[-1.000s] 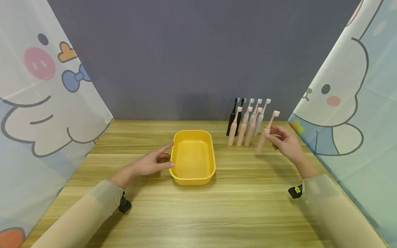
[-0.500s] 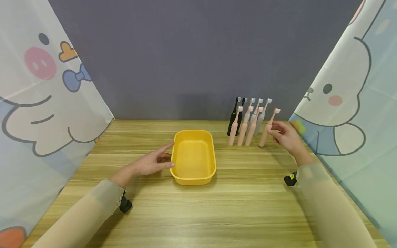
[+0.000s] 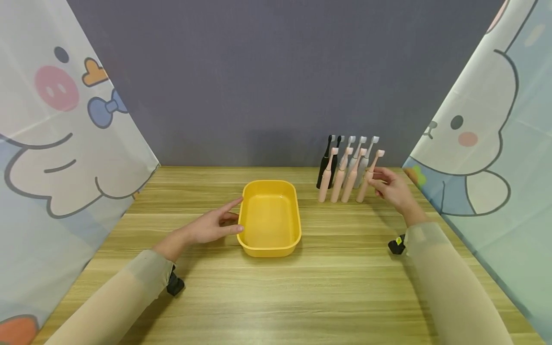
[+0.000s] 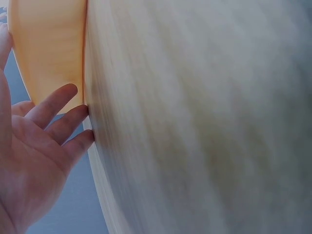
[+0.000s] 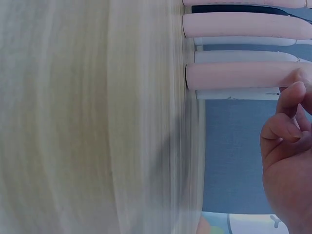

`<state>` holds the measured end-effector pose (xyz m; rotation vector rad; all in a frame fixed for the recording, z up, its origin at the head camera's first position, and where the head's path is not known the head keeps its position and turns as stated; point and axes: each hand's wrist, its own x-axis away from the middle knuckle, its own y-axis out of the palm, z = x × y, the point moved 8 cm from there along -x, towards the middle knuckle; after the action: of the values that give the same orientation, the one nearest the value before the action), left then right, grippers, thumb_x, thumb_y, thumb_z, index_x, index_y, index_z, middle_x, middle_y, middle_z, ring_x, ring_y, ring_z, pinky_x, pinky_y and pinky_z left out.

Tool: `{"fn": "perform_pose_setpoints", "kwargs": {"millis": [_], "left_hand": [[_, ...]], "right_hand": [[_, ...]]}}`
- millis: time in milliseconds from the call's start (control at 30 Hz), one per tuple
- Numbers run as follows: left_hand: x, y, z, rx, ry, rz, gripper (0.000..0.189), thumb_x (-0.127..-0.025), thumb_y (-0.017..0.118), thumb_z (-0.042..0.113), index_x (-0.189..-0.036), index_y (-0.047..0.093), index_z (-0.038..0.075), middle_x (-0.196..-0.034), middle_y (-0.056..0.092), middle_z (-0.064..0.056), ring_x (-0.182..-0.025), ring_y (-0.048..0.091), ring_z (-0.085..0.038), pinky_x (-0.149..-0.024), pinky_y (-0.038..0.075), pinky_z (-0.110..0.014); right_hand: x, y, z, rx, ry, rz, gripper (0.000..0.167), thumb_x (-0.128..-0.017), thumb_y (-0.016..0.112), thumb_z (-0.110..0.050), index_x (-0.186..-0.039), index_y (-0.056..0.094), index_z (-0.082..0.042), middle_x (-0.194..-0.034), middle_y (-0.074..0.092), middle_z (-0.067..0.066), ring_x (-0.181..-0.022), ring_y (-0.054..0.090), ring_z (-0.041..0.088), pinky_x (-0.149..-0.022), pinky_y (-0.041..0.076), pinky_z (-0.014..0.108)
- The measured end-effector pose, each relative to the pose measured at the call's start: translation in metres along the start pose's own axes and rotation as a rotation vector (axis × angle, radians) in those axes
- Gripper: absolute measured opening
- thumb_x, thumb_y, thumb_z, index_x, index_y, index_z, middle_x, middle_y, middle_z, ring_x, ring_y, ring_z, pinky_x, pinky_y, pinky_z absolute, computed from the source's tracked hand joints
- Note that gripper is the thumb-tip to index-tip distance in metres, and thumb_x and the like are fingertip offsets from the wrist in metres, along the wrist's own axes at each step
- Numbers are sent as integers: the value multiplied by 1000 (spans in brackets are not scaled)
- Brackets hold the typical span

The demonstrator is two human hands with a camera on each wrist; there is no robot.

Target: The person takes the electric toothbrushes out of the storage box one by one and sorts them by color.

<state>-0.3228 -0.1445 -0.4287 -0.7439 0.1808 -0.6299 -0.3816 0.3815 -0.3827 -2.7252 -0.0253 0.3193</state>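
Note:
My right hand (image 3: 396, 192) pinches a pink electric toothbrush (image 3: 363, 190) near the top of its handle. It stands upright with its base at the table, at the right end of a front row of pink toothbrushes (image 3: 337, 186). In the right wrist view, the thumb and fingers meet the pink handle (image 5: 234, 75) at the frame's right edge. My left hand (image 3: 206, 227) touches the left side of a yellow tray (image 3: 268, 253) with extended fingers. The left wrist view shows that hand's spread fingers against the tray's outer wall (image 4: 51, 48).
Behind the pink row stand two black toothbrushes (image 3: 324, 167) and several white ones (image 3: 363, 165). A grey panel (image 3: 258, 81) rises at the table's back edge. Cloths with cartoon prints hang on the left (image 3: 86, 158) and right (image 3: 478, 143). The table (image 3: 276, 297) has a wood-grain top.
My right hand has lowered the pink toothbrush onto the table and shifted it left, close to the other pink ones. The left hand and the tray have stayed put.

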Motion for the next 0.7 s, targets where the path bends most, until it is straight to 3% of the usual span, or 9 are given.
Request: {"fn": "perform_pose_setpoints", "kwargs": {"millis": [200, 700], "left_hand": [[-1, 0, 0, 7, -15, 2, 100, -105, 73, 53, -179, 12, 25, -156, 66, -11, -150, 58, -36, -128, 39, -66], [-1, 1, 0, -12, -12, 3, 98, -106, 72, 52, -179, 13, 22, -156, 66, -14, -149, 59, -38, -127, 40, -67]], "right_hand": [[-3, 1, 1, 12, 5, 4, 53, -112, 63, -11, -157, 45, 11, -111, 65, -26, -73, 57, 3, -63, 53, 19], [-4, 3, 4, -11, 25, -5, 52, -113, 60, -10, -158, 43, 10, -112, 63, -21, -74, 57, 3, -62, 53, 19]]}}
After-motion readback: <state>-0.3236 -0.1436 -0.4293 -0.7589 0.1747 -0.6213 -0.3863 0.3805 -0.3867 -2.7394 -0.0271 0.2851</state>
